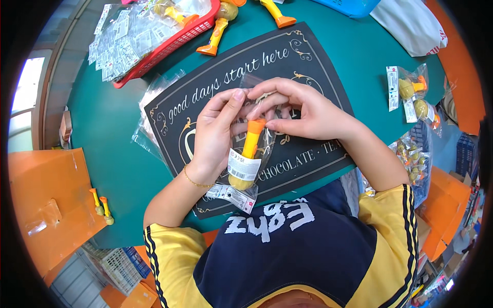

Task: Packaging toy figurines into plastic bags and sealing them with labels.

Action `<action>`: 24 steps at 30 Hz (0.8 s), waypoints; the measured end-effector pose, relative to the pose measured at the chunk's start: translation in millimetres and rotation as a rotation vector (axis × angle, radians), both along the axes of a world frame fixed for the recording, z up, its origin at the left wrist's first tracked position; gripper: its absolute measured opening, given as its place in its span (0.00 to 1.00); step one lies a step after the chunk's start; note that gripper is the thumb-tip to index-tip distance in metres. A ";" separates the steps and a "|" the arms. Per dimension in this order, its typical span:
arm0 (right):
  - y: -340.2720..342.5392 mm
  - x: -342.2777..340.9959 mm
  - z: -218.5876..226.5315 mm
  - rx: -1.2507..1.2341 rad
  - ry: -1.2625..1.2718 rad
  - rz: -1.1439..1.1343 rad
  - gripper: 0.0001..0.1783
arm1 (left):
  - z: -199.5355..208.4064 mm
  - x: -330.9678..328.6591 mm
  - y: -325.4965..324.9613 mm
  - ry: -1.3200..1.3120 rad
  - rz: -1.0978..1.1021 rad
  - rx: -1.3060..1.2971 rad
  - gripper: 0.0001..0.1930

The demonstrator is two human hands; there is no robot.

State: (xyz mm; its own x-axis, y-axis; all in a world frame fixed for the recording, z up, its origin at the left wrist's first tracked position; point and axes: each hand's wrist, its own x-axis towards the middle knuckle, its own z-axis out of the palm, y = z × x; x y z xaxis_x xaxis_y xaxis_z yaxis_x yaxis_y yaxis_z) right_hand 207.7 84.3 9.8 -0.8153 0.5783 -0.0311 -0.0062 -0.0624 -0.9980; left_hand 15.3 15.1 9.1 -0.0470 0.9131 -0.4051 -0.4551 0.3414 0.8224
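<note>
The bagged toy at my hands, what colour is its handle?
The handle is yellow with an orange end, best seen in the head view.

The clear bag (268,149) is thin, glossy plastic film, wrinkled and catching the light. Inside it, the toy (251,142) has a smooth yellow shaft that looks like hard plastic with a slight sheen. The white label (244,167) looks like smooth paper. Beneath, the black mat (328,95) is flat and matt, while the green tabletop (108,133) looks smooth and dull. The red basket (149,62) is moulded plastic, heaped with shiny film packets (131,38). The orange panel (54,197) at left is smooth (a pale glare marks its surface). The shirt (298,256) is soft matt cloth; the bracelet (196,178) looks like gold-toned metal.
</note>
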 end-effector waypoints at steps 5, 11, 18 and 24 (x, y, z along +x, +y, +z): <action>3.0 0.0 -3.2 -0.082 0.083 -0.025 0.18 | -1.3 -2.1 -0.2 -0.011 -0.053 0.018 0.12; 14.3 8.0 -2.0 -0.220 0.032 0.000 0.11 | 1.4 -0.8 0.1 0.025 -0.105 -0.008 0.14; 10.6 3.4 9.2 -0.257 -0.042 0.127 0.16 | 3.0 -0.7 -3.9 0.127 -0.134 0.035 0.11; -0.8 -6.2 5.2 -0.075 -0.093 0.028 0.19 | -7.4 -1.9 -5.2 0.050 -0.078 0.047 0.10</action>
